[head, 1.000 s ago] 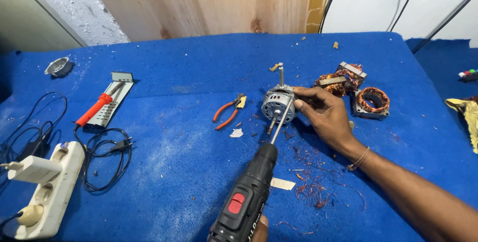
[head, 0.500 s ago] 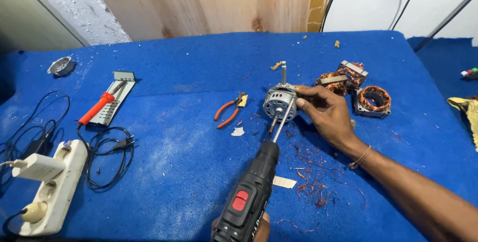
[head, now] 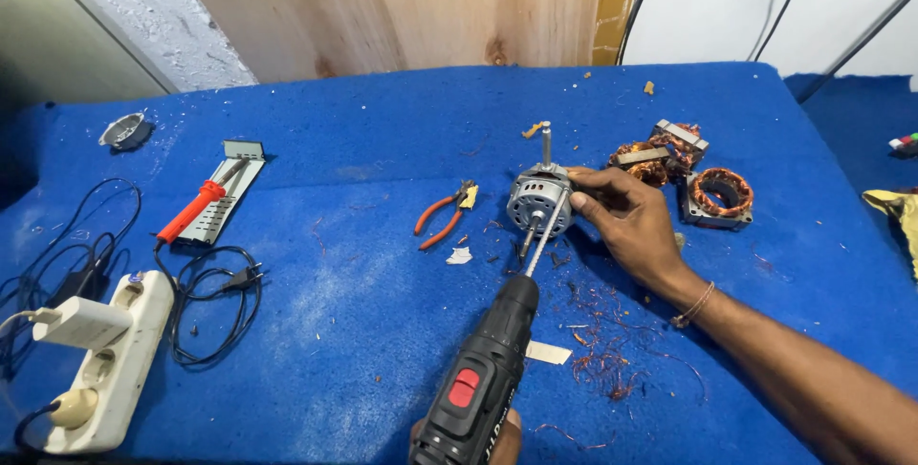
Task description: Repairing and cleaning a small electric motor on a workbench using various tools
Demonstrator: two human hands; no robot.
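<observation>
Item: small grey electric motor (head: 540, 199), centre of the blue table (head: 363, 322), shaft upright. Our right hand (head: 631, 221) grips its housing from three o'clock, fingers curled round it, apparently to brace it against turning. Our left hand (head: 502, 434), at six o'clock, is clenched on the cordless drill (head: 483, 379), only fingertips showing; its long bit (head: 540, 240) meets the motor's face. Orange pliers (head: 442, 216) lie at nine o'clock of the motor, copper-wound stators (head: 719, 193) at three, wire scraps (head: 607, 365) at five. Soldering iron (head: 196, 209) and power strip (head: 100, 369) sit far left.

Left hand (head: 502, 432) mostly behind drill (head: 483, 379).
</observation>
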